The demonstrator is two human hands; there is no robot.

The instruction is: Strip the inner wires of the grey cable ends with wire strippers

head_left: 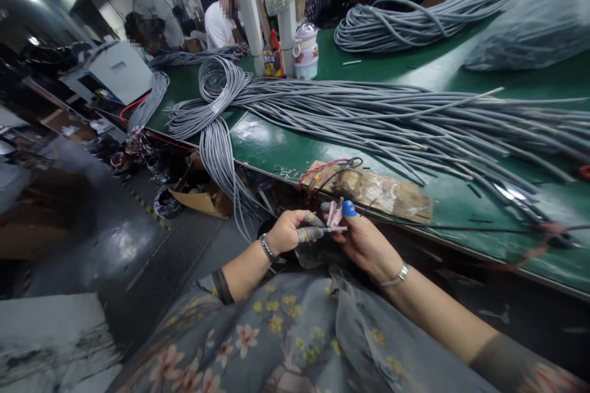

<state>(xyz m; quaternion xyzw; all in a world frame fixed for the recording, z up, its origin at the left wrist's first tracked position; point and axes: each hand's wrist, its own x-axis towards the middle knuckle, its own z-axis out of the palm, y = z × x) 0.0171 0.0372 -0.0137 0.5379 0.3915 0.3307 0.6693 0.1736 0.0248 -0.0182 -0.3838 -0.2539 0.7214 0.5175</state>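
Above my lap, close to the bench edge, my two hands almost meet. Grey coverings sit on the fingers of my left hand [291, 232], which are closed in a pinch on a thin grey cable [334, 229] whose end points toward the other hand. My right hand [364, 242], with blue wrapping on the thumb, is closed around a small pale pink piece [335, 214]. What kind of thing it is cannot be made out. Several long grey cables [322, 104] lie in a bundle on the green bench just beyond.
A worn, taped cardboard strip [387, 193] lies at the front edge of the green bench [276, 150]. Farther back are a coiled cable bundle [382, 27], a plastic bag [534, 31] and a lidded cup [305, 52]. A cardboard box [203, 193] stands below left. Two people are behind.
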